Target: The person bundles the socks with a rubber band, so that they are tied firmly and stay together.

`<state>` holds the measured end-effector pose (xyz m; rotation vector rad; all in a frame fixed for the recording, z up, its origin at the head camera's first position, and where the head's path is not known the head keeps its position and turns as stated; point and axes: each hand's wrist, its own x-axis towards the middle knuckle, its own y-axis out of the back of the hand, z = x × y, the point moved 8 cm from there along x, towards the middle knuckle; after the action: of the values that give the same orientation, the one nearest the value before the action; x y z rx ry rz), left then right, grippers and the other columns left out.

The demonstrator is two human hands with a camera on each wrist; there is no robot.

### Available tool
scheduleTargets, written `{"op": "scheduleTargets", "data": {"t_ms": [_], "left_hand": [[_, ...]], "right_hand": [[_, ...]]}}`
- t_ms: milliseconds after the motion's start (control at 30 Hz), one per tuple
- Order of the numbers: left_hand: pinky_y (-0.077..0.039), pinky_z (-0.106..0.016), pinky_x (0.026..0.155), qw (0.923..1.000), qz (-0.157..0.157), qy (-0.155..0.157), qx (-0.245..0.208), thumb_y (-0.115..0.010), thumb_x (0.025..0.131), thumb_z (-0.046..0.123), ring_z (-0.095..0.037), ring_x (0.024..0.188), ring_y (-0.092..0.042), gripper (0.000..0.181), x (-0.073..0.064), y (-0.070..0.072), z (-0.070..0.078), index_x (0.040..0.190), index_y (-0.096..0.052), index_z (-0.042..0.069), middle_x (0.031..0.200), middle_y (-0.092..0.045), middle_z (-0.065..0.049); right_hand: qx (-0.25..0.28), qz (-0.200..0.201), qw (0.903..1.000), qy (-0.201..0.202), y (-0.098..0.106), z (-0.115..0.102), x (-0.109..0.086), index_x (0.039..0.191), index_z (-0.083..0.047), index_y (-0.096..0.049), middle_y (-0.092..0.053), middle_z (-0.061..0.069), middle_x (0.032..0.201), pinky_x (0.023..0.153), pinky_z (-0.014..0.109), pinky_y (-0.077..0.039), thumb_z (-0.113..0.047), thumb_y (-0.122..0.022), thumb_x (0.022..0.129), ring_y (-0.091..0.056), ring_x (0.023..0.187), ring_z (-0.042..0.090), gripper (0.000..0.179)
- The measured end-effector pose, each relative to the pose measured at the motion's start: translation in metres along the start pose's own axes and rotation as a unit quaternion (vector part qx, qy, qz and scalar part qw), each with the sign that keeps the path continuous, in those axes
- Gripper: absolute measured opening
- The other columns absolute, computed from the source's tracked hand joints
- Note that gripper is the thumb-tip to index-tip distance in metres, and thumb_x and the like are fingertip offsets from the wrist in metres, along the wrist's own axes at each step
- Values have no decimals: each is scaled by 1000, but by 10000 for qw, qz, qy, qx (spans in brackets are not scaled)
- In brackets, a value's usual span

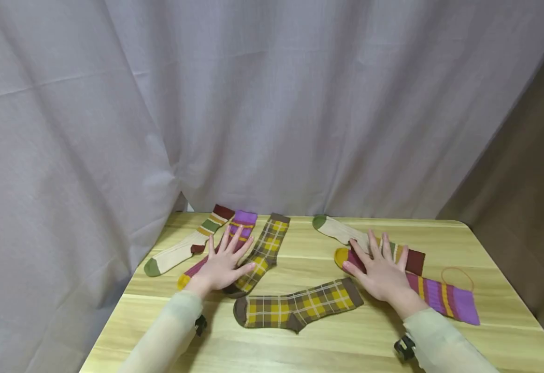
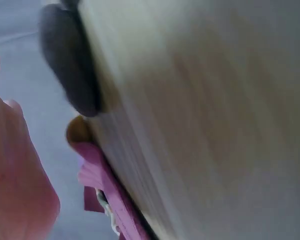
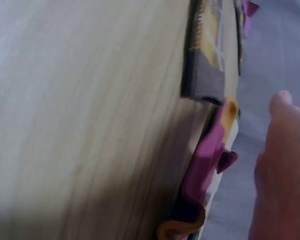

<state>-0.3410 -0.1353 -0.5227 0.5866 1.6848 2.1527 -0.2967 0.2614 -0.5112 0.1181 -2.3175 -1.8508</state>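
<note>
Fingers spread, my left hand (image 1: pixel 223 267) hovers over a magenta-and-purple striped sock (image 1: pixel 196 268), hiding its middle. Beside that sock lie a cream sock (image 1: pixel 176 256) with a green toe and a brown-and-yellow plaid sock (image 1: pixel 272 238). My right hand (image 1: pixel 384 272), also spread, covers part of a second magenta-and-purple sock (image 1: pixel 449 298) and a second cream sock (image 1: pixel 337 229). A second plaid sock (image 1: pixel 300 305) lies between the hands, nearer the front. Both wrist views show a gap between the hand and the magenta sock (image 2: pixel 110 185). Neither hand holds anything.
The socks lie on a light wooden table (image 1: pixel 272 352). A thin orange-red loop (image 1: pixel 458 268) sits near the right purple cuff. Behind the table's back edge hangs a grey curtain (image 1: pixel 272 114), which continues down the left side. A brown surface (image 1: pixel 524 217) rises on the right.
</note>
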Motion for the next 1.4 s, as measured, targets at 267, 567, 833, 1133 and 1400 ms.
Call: {"op": "scheduleTargets", "data": {"t_ms": [267, 567, 833, 1133, 1400], "left_hand": [[-12, -70, 125, 9585, 506, 479, -2763, -54, 112, 42, -42, 161, -13, 66, -22, 30, -5, 169, -33, 16, 177, -15, -14], [-58, -54, 97, 8865, 165, 922, -4531, -58, 112, 30, -42, 118, -68, 44, -63, 41, -3, 141, -63, -4, 130, -69, -27], [-63, -46, 71, 8873, -1016, 653, -4451, -68, 106, 26, -37, 87, -72, 33, -75, 26, 12, 119, -70, -4, 100, -74, -19], [-59, -38, 59, 8935, -1488, 365, -4222, -73, 102, 22, -34, 72, -71, 21, -79, 18, 20, 113, -78, 4, 89, -75, -17], [-63, -43, 66, 8692, -1950, 536, -4511, -77, 99, 16, -32, 75, -73, 27, -80, 7, 28, 122, -76, 4, 88, -74, -20]], "right_hand": [[1558, 224, 9873, 211, 13, -3, -5, 164, -10, -42, -31, 34, 166, 117, 80, -19, -44, -62, 108, -20, 154, 60, 68], [3589, 564, 9295, -638, 6, 5, -34, 145, -11, -66, -69, 15, 138, 90, 35, -56, -34, -66, 109, -68, 115, 26, 43], [4262, -117, 9012, -779, -22, -3, -42, 139, -4, -70, -71, 17, 133, 85, 26, -57, -16, -75, 102, -70, 107, 18, 38], [4191, -484, 9031, -804, -28, 3, -45, 134, -2, -71, -70, 21, 135, 82, 27, -59, -7, -78, 97, -74, 104, 23, 38], [4081, -619, 9082, -690, -27, 2, -44, 133, -1, -72, -69, 22, 136, 80, 29, -60, -5, -80, 95, -74, 104, 27, 39]]}}
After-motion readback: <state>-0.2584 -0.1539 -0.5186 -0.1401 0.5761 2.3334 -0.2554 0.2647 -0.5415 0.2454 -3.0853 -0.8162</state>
